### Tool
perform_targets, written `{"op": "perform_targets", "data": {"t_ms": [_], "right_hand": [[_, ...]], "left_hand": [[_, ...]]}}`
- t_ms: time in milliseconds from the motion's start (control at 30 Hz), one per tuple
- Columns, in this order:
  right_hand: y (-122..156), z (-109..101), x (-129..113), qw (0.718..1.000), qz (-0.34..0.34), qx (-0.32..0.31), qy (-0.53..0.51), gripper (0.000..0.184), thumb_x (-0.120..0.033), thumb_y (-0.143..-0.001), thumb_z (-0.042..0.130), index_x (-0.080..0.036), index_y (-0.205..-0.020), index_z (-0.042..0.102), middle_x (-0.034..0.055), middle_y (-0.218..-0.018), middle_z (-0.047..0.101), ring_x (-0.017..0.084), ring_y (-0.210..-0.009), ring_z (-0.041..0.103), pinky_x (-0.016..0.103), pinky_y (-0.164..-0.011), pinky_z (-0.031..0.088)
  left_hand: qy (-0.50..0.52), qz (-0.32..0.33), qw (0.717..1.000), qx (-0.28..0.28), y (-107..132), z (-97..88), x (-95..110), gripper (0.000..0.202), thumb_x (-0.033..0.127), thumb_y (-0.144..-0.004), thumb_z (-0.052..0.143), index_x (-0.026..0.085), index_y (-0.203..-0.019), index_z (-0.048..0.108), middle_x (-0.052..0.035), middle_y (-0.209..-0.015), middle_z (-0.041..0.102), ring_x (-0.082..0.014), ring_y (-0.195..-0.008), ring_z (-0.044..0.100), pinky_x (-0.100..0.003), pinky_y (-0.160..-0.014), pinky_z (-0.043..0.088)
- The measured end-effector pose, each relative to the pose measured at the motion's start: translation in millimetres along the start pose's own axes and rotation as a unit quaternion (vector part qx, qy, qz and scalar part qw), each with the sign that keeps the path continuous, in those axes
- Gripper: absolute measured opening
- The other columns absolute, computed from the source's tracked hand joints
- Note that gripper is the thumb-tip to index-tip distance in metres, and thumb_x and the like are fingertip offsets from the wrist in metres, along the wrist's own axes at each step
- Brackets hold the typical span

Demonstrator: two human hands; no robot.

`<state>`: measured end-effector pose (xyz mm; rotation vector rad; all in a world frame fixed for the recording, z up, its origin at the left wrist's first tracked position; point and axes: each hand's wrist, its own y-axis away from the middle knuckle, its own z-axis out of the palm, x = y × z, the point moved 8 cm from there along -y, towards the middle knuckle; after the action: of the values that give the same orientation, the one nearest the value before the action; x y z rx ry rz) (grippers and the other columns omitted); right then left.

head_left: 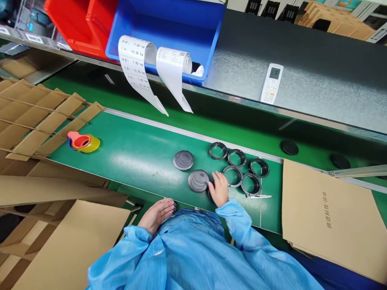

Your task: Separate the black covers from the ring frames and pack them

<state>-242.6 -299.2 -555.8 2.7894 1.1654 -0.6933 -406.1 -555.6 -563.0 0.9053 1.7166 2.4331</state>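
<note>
The right hand rests with bent fingers over a partly covered dark part on the green desk, just beside the nearer vented disc; whether it grips that part I cannot tell. The left hand is at the desk's near edge, fingers extended together, with a dark piece at its fingertips; whether it is held is hidden too. A farther vented disc lies flat, slats up, perhaps so its face stays unscuffed. Five black rings sit close together, openings up, to the right of the discs, probably to keep the two kinds apart yet within easy reach. A slim metallic tool lies by the nearest ring, likely for handiness, and flat cardboard at the far right leaves the middle uncluttered.
</note>
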Motion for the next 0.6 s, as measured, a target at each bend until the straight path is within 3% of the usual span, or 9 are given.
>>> {"op": "perform_targets", "data": {"t_ms": [100, 167, 233, 300, 367, 467, 600], "right_hand": [[32, -22, 45, 0.999, 0.035, 0.004, -0.014, 0.042, -0.032, -0.1, 0.034, -0.012, -0.12, 0.065, 0.0173, -0.119, 0.063, 0.028, -0.116, 0.053, 0.045, -0.105, 0.04], [47, -20, 49, 0.999, 0.019, -0.028, -0.009, 0.04, -0.037, -0.094, 0.05, -0.014, -0.123, 0.064, 0.0161, -0.123, 0.062, 0.029, -0.116, 0.053, 0.044, -0.103, 0.042], [55, -6, 41, 0.996, 0.004, -0.081, 0.023, 0.07, -0.044, -0.078, 0.071, -0.018, -0.14, 0.053, 0.0169, -0.142, 0.049, 0.034, -0.129, 0.045, 0.048, -0.107, 0.037], [53, 12, 33, 0.989, 0.028, -0.13, 0.069, 0.103, -0.047, -0.065, 0.082, -0.02, -0.153, 0.035, 0.0195, -0.155, 0.031, 0.04, -0.139, 0.031, 0.055, -0.11, 0.03], [47, 24, 31, 0.981, 0.083, -0.155, 0.087, 0.115, -0.047, -0.062, 0.083, -0.018, -0.156, 0.025, 0.0221, -0.156, 0.028, 0.042, -0.141, 0.028, 0.056, -0.11, 0.03], [41, 30, 37, 0.976, 0.133, -0.161, 0.068, 0.117, -0.046, -0.059, 0.083, -0.015, -0.156, 0.025, 0.0229, -0.151, 0.034, 0.043, -0.136, 0.033, 0.052, -0.104, 0.037], [46, 23, 52, 0.983, 0.121, -0.134, 0.03, 0.093, -0.036, -0.073, 0.072, -0.011, -0.152, 0.032, 0.0211, -0.141, 0.047, 0.038, -0.128, 0.042, 0.047, -0.1, 0.04]], "left_hand": [[-0.023, 0.0, 1.0, -0.002, -8, 11.5, -2, 0.016, 0.015, -0.086, 0.064, 0.015, -0.101, 0.065, -0.0113, -0.105, 0.072, -0.0158, -0.085, 0.071, -0.025, -0.08, 0.058], [-0.041, 0.0, 0.999, -0.007, -14, 23.7, -3, 0.015, 0.015, -0.086, 0.063, 0.015, -0.101, 0.065, -0.0114, -0.106, 0.072, -0.0156, -0.084, 0.071, -0.025, -0.079, 0.057], [-0.06, 0.002, 0.998, -0.017, -19, 39.1, -3, 0.014, 0.015, -0.086, 0.063, 0.016, -0.099, 0.066, -0.0116, -0.107, 0.072, -0.0158, -0.084, 0.071, -0.026, -0.081, 0.056], [-0.077, 0.006, 0.997, -0.031, -21, 55.8, -3, 0.014, 0.016, -0.084, 0.066, 0.016, -0.098, 0.067, -0.0119, -0.107, 0.072, -0.0168, -0.086, 0.071, -0.027, -0.083, 0.056], [-0.09, 0.012, 0.995, -0.048, -22, 71.7, -2, 0.016, 0.018, -0.082, 0.07, 0.016, -0.098, 0.068, -0.0122, -0.106, 0.073, -0.0179, -0.088, 0.071, -0.028, -0.084, 0.055], [-0.105, 0.022, 0.992, -0.068, -20, 90.6, -1, 0.023, 0.02, -0.077, 0.076, 0.016, -0.097, 0.068, -0.012, -0.105, 0.073, -0.0183, -0.088, 0.07, -0.028, -0.084, 0.054], [-0.123, 0.026, 0.989, -0.082, -17, 107.7, -1, 0.025, 0.021, -0.073, 0.078, 0.015, -0.096, 0.068, -0.0119, -0.103, 0.073, -0.0179, -0.087, 0.07, -0.028, -0.081, 0.054]]}}
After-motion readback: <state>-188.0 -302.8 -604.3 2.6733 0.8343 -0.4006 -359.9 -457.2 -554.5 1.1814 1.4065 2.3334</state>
